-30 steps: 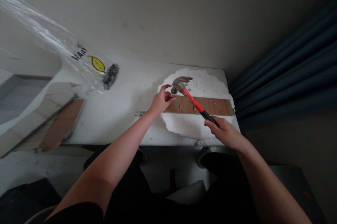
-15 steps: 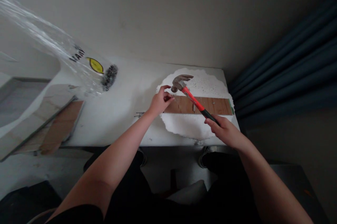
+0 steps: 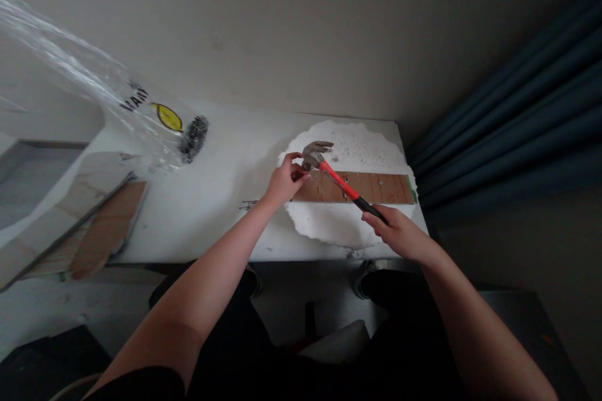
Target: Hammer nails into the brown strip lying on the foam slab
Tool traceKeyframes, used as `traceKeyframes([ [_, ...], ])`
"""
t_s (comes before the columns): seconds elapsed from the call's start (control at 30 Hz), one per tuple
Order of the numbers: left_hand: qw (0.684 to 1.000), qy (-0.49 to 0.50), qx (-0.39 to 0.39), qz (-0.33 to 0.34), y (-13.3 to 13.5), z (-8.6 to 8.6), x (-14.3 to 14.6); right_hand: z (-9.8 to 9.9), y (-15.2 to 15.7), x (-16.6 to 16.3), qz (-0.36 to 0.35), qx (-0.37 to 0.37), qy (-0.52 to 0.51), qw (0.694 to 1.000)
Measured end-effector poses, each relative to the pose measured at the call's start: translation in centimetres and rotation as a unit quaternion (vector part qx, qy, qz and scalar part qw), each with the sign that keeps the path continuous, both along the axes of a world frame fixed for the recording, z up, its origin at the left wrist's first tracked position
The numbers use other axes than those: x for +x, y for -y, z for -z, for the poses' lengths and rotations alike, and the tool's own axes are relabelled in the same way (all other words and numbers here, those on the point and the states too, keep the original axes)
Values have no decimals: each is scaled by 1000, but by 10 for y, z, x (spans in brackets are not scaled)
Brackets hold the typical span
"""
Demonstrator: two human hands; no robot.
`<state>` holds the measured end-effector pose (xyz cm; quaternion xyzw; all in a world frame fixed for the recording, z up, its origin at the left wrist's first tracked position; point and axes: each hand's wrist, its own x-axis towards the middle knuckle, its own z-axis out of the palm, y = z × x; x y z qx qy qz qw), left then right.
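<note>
My right hand (image 3: 399, 231) is wrapped round the black grip of a claw hammer (image 3: 339, 180) with a red shaft. The steel hammer head is right by the fingertips of my left hand (image 3: 286, 180), over the left end of a brown wooden board (image 3: 376, 186). Thumb and fingers of my left hand are pinched together there. What they hold is too small and partly hidden by the hammer head to make out. The board lies flat across a ragged-edged white foam sheet (image 3: 329, 225). A few thin dark nails (image 3: 247, 205) lie left of the sheet, by my left wrist.
The white table (image 3: 221, 150) stands against a grey wall. Clear plastic wrap (image 3: 117, 96) with a yellow print is at the left. Below it, more boards (image 3: 110, 225) stick out past the table's front edge. A dark blue curtain (image 3: 517, 100) hangs at the right.
The hammer head has come down and slightly left, onto or close to my left fingertips. My left hand keeps its pinch at the same spot on the board.
</note>
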<state>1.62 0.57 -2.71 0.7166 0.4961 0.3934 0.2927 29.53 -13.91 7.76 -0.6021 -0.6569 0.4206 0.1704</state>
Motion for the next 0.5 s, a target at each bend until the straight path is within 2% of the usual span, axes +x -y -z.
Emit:
traceKeyframes([
  [0.5,1000,2,-10,-3,2,-2,2,1,-3,-1,-7,-3,23,1000],
])
